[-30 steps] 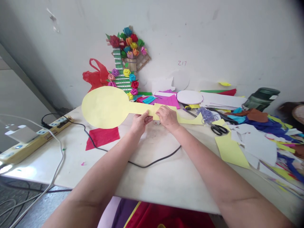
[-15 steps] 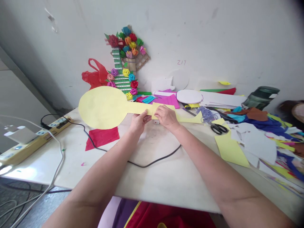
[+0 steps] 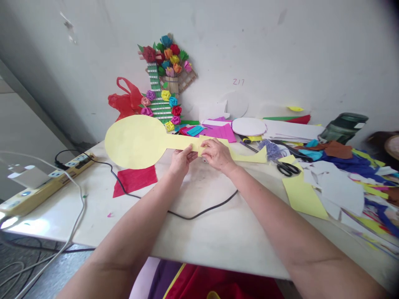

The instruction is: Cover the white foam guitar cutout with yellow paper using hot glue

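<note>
A large yellow paper shape (image 3: 136, 142), an oval with a long narrow strip running right, is held above the table. My left hand (image 3: 182, 160) pinches the strip from below, thumb on top. Close to its right, my right hand (image 3: 216, 154) has its fingers closed on the strip's end, where the strip meets a smaller yellow piece (image 3: 223, 141). The fingers partly hide how these papers overlap. A jagged yellow offcut (image 3: 254, 156) extends to the right of my right hand.
Red paper (image 3: 135, 181) and a black cable (image 3: 193, 217) lie on the table (image 3: 212, 245). Black scissors (image 3: 288, 168) and paper scraps (image 3: 341, 187) are at right. A power strip (image 3: 62, 180) sits left; a paper-flower craft (image 3: 160, 99), red bag (image 3: 126, 99) and green bottle (image 3: 343, 128) stand behind.
The yellow oval has shifted very slightly right and tilted a little. My right hand's fingers have moved slightly left along the paper. My left hand keeps its pinch.
</note>
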The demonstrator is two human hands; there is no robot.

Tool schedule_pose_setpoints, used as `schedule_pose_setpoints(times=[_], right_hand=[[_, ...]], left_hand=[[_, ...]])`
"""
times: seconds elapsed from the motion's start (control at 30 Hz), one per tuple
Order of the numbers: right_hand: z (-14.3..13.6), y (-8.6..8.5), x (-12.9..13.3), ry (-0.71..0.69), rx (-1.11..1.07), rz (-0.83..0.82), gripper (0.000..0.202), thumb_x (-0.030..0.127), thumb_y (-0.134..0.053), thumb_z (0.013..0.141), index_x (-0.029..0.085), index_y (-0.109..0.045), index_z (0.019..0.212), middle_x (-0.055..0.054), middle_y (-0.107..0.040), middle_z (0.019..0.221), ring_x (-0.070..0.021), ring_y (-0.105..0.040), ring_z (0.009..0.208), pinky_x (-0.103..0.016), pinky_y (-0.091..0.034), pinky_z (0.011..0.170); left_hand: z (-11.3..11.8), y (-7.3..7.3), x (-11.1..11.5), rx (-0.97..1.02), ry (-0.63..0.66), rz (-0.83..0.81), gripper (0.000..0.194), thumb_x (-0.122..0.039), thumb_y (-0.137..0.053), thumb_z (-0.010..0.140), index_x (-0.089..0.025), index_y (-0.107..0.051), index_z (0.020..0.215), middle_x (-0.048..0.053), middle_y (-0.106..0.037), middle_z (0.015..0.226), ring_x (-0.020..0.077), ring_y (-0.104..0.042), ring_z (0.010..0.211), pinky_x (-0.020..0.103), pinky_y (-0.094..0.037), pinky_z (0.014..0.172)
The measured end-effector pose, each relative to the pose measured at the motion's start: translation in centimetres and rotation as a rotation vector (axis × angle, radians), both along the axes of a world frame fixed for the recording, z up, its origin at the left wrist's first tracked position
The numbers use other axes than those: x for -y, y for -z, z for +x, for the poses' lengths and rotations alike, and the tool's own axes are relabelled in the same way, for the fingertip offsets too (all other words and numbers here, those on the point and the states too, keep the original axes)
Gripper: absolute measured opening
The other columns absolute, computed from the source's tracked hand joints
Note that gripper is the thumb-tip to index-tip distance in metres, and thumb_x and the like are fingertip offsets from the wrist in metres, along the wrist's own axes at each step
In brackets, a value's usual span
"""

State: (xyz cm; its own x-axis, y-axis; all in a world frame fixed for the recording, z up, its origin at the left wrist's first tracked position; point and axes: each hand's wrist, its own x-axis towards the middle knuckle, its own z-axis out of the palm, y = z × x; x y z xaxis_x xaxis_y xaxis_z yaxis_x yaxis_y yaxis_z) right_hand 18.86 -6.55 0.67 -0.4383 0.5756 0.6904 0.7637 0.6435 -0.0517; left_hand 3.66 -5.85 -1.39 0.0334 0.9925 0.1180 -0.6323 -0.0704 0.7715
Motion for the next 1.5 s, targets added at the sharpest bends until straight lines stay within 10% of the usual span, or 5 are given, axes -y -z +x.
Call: schedule_pose_setpoints(times=[0.97, 1.5], right_hand=[[0.2, 0.8, -0.9, -0.057, -0.185, 0.016, 0.030, 0.004, -0.045, 0.061, 0.016, -0.064, 0.081, -0.010, -0.058, 0.099, -0.0225, -0.050, 0.095, -0.037, -0.041, 0.086], [-0.6, 0.5, 0.0, 0.009, -0.082, 0.019, 0.023, 0.011, -0.051, 0.073, 0.020, -0.068, 0.084, -0.006, -0.060, 0.098, -0.0207, -0.048, 0.094, -0.034, -0.041, 0.082]], left_hand=[[-0.1, 0.2, -0.3, -0.006, 0.001, 0.011, 0.026, -0.017, -0.072, 0.063, -0.013, -0.059, 0.085, 0.002, -0.067, 0.068, 0.0121, -0.063, 0.055, 0.026, -0.052, 0.064], [-0.2, 0.4, -0.2, -0.010, 0.023, 0.025, 0.027, -0.018, -0.075, 0.059, -0.014, -0.059, 0.081, 0.000, -0.065, 0.066, 0.0114, -0.062, 0.055, 0.029, -0.052, 0.069]])
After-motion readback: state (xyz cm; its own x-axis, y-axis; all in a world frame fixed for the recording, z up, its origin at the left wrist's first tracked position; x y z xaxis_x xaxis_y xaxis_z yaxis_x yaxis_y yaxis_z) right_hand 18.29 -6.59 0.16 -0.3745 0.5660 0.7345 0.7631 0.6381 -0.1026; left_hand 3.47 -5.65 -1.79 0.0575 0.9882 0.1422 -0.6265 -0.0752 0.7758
